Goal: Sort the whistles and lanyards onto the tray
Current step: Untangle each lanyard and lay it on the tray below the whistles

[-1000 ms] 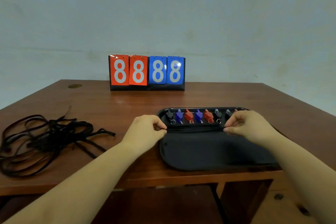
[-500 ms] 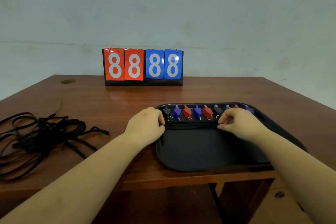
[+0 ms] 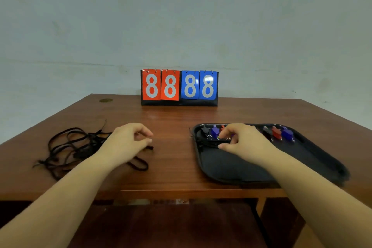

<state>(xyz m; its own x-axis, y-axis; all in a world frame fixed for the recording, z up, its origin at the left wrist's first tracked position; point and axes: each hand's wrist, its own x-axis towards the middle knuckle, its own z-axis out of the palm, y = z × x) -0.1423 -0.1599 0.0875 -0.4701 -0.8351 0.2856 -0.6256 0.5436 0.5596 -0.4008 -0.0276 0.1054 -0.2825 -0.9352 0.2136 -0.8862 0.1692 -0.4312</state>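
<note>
A plain room set up like a sports equipment or school store corner, though the exact kind of place cannot be told. A bare, pale, slightly stained wall (image 3: 181, 16) rises behind a brown wooden desk (image 3: 173, 119). On the desk's far edge stands a flip scoreboard (image 3: 179, 87) with two orange and two blue cards, each reading 8. A row of whistles (image 3: 278, 133) on a black tray (image 3: 237, 169) and a heap of black lanyards (image 3: 68, 147) suggest sports kit.
</note>
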